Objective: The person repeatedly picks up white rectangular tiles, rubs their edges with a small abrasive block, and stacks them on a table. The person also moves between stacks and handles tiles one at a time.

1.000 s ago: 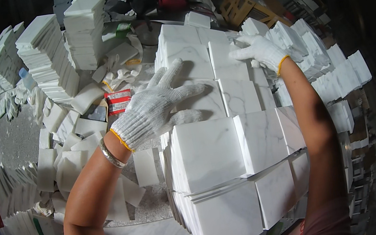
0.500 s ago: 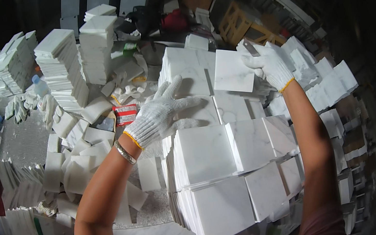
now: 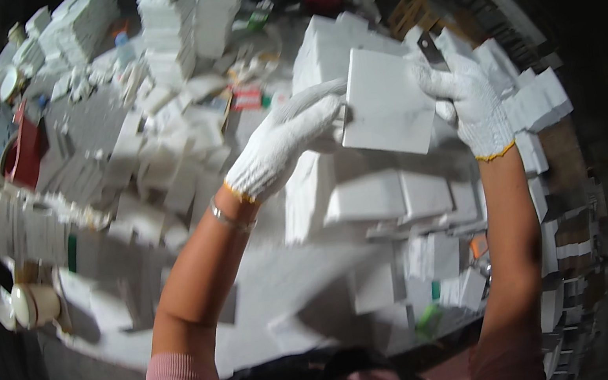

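A square white marble-look tile (image 3: 385, 101) is held up, tilted, above rows of similar tiles (image 3: 365, 200) standing packed together. My right hand (image 3: 475, 103), in a white knit glove with a yellow cuff, grips its right edge with the thumb across the front. A dark flat metal blade (image 3: 428, 47) with a small hole sticks up from that same hand; its lower part is hidden. My left hand (image 3: 284, 137), gloved alike, reaches the tile's left edge, its fingertips partly behind it.
Tall tile stacks (image 3: 172, 32) stand at the back left, with a plastic bottle (image 3: 125, 49) beside them. Loose tiles (image 3: 173, 167) and a red-and-white packet (image 3: 247, 97) lie left of centre. A red container (image 3: 26, 150) and a cream cup (image 3: 36, 304) are farther left.
My left hand has gone from spread over the packed tiles to the held tile's left edge. The tile has come up off the rows. The whole view has shifted.
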`<action>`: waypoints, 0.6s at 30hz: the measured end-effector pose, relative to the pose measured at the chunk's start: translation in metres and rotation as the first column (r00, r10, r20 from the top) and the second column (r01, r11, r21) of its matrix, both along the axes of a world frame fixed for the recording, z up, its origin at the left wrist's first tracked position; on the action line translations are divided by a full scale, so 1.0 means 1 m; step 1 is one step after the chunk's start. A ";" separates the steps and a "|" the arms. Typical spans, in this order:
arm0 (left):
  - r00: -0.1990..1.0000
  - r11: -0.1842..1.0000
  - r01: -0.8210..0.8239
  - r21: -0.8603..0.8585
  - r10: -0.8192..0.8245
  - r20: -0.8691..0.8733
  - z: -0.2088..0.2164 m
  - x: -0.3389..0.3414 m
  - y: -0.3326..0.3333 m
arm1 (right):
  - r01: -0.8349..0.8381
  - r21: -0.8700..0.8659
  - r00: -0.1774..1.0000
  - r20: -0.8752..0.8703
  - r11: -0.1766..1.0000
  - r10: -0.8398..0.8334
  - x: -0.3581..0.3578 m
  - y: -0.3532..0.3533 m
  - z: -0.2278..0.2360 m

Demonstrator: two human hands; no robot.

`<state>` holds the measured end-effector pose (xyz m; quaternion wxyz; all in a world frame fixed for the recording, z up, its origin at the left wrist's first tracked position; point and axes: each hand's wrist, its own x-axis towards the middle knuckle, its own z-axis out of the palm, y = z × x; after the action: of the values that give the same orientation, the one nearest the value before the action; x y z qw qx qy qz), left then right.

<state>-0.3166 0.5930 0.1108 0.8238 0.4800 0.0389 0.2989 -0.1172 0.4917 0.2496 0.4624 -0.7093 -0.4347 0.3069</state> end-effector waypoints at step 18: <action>0.995 0.935 -0.030 -0.354 -0.006 -0.101 -0.064 -0.121 -0.150 | 0.040 0.060 0.964 0.262 0.997 -0.054 -0.124 -0.131 -0.095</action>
<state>-0.4374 0.4430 0.0472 0.8921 0.3376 0.1363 0.2677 -0.2413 0.3611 0.1545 0.4265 -0.7411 -0.4836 0.1870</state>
